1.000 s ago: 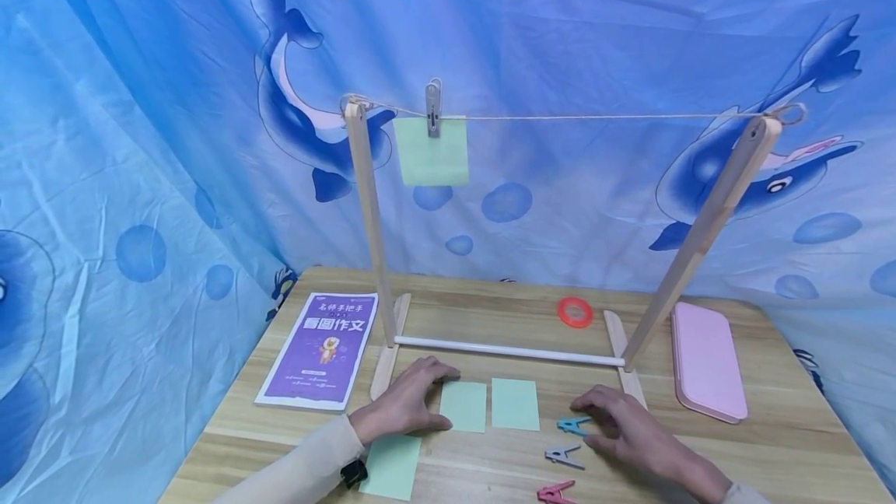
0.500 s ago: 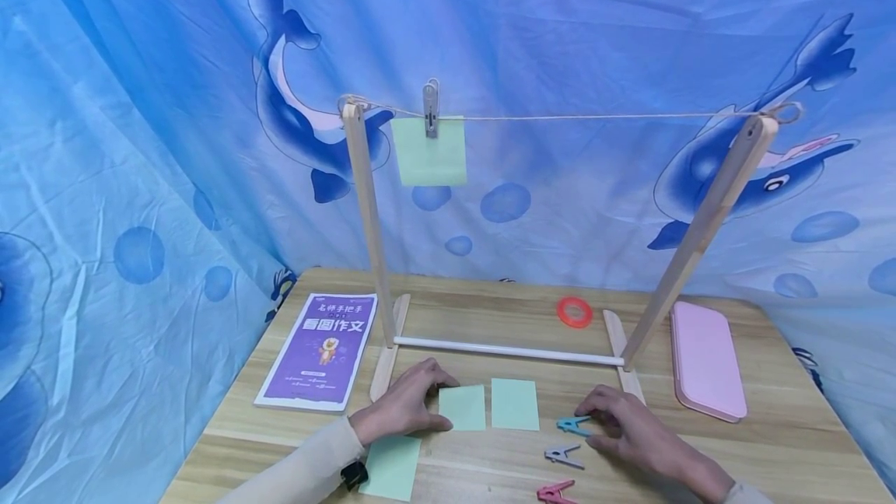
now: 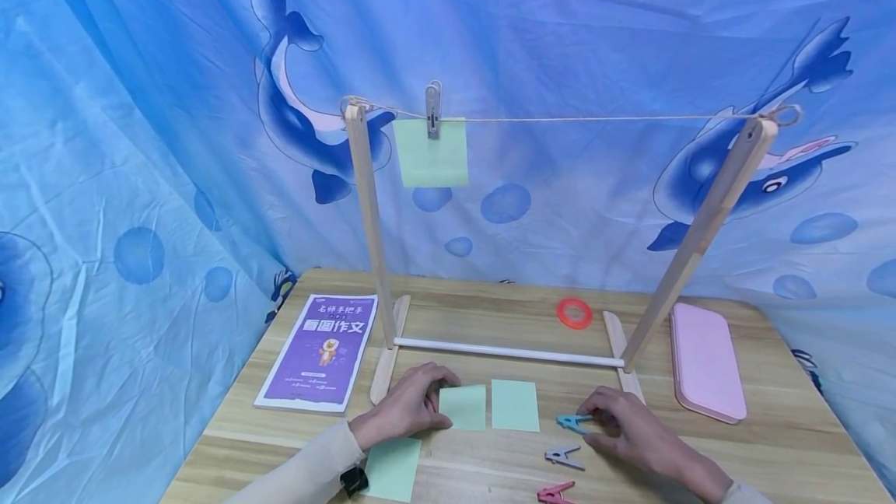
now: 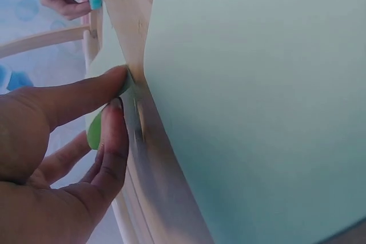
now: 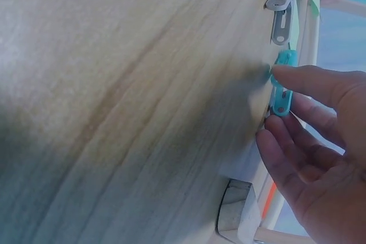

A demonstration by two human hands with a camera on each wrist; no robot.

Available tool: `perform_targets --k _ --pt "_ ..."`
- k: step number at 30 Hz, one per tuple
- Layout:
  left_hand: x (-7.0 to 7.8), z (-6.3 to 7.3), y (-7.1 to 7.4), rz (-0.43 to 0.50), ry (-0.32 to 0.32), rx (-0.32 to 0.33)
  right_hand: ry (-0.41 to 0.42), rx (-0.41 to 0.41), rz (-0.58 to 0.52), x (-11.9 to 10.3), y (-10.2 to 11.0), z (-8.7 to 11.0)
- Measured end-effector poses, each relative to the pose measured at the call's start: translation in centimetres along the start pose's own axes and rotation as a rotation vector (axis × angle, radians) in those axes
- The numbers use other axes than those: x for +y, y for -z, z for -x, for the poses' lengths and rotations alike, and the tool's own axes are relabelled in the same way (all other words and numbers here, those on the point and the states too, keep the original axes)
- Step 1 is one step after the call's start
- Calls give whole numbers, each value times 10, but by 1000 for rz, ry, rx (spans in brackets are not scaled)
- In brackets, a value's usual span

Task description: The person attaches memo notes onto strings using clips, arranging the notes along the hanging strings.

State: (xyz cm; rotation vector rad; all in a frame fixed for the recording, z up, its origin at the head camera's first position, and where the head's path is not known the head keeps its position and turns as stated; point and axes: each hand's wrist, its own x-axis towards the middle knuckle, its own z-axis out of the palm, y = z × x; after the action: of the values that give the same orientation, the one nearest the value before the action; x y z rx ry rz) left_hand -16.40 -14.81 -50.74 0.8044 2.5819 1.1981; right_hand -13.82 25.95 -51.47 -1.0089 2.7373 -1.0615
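My left hand (image 3: 407, 403) pinches the left edge of a pale green paper sheet (image 3: 464, 408); a bent bit of that sheet (image 4: 95, 130) shows between the fingers in the left wrist view. Beside it a second green sheet (image 3: 514, 405) lies flat, and a third green sheet (image 3: 393, 469) lies partly under the left wrist. On the right, my right hand (image 3: 630, 430) holds a teal clothespin (image 3: 572, 423) between thumb and fingers, close to the tabletop. A grey clothespin (image 3: 563, 456) and a pink clothespin (image 3: 556, 492) lie nearer to me.
Behind the hands stands a wooden frame (image 3: 371, 216) with a string across its top. A metal clip (image 3: 433, 111) holds a green sheet (image 3: 432, 154) on the string. A purple book (image 3: 322, 352), a red tape roll (image 3: 574, 313) and a pink case (image 3: 708, 362) lie around it.
The left green sheet's edge has bent up slightly in the left hand's fingers. The right hand's fingers have closed in on the teal clothespin, which has shifted very slightly.
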Motion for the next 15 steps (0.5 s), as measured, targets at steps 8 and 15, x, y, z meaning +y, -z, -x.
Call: perform_targets --k 8,15 --pt "1 0 1 97 30 23 -137 -67 -27 -5 4 -6" --pt "1 3 1 99 33 20 -151 -74 -21 -6 5 -7"
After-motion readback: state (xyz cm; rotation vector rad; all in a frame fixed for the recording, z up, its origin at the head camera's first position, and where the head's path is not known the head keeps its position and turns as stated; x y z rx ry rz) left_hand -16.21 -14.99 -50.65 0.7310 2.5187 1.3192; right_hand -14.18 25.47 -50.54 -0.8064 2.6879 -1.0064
